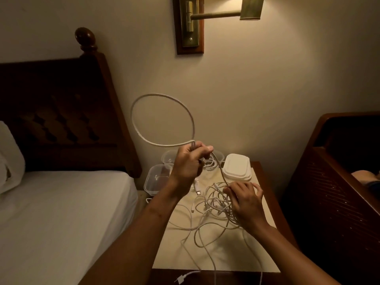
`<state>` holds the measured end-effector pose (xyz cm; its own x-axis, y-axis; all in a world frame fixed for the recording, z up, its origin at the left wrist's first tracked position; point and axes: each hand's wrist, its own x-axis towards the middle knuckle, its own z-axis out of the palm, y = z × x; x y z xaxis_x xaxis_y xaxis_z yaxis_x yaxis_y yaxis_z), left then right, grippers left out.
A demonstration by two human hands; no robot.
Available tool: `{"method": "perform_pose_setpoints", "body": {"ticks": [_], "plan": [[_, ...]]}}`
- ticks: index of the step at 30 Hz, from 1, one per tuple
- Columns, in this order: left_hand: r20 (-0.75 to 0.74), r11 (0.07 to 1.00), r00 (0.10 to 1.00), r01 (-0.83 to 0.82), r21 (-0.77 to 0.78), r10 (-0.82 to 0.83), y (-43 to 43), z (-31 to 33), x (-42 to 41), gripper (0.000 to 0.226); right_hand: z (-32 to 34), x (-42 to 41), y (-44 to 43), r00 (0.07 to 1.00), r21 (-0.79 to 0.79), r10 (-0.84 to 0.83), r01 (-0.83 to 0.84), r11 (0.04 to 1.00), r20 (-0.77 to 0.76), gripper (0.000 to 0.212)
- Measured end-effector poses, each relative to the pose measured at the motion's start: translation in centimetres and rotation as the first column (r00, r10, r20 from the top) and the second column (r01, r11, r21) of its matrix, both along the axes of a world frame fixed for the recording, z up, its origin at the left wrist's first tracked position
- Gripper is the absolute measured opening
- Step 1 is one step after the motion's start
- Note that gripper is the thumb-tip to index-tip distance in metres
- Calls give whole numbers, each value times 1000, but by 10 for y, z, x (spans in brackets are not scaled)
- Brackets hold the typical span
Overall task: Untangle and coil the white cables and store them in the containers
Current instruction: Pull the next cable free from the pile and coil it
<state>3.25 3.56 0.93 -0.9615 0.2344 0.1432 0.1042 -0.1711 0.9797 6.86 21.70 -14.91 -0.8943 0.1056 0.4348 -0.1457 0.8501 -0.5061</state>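
Observation:
My left hand is raised above the nightstand, shut on a white cable that stands up in one wide loop over the fist. From the fist the cable runs down to a tangled pile of white cables on the nightstand top. My right hand lies on the right side of that pile, its fingers curled and pressing on the strands. Two clear plastic containers stand at the back left: the nearer one looks empty, the farther one holds some white cable. Stacked white lids sit at the back right.
The nightstand stands between a bed with a white sheet on the left and a dark wooden piece of furniture on the right. A brass wall lamp hangs above. A cable plug dangles over the front edge.

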Motion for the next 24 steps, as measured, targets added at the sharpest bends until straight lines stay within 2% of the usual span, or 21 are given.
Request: {"method": "perform_pose_setpoints", "body": {"ticks": [3, 5, 8, 13, 16, 18, 22, 24], "plan": [[68, 980, 996, -74, 187, 62, -6, -6, 2, 35, 9, -6, 2, 1000, -29, 0, 0, 1000, -13, 19], [110, 965, 984, -158, 209, 137, -10, -17, 5, 37, 20, -8, 2, 999, -65, 21, -23, 998, -40, 15], [87, 977, 974, -211, 28, 208, -8, -39, 14, 29, 33, -7, 1, 998, -92, 20, -26, 995, -65, 18], [69, 983, 994, -68, -170, 81, 2, -61, 11, 36, 51, -5, -10, 996, 92, 70, -65, 994, -47, 21], [51, 975, 999, -9, -223, 21, 7, -58, 2, 18, 55, -6, -11, 996, 179, 79, -70, 981, -45, 20], [21, 976, 1000, -1, -219, 6, 11, -53, 2, 11, 54, -5, -11, 997, 171, 62, -55, 984, -37, 18], [-58, 962, 997, -69, -263, 56, 18, -46, 2, 15, 45, -1, -14, 1000, 129, 26, -26, 991, 0, 32], [-100, 939, 992, -111, -326, 83, 16, -43, -3, 20, 38, 1, -10, 999, 114, 33, -33, 993, 3, 30]]}}
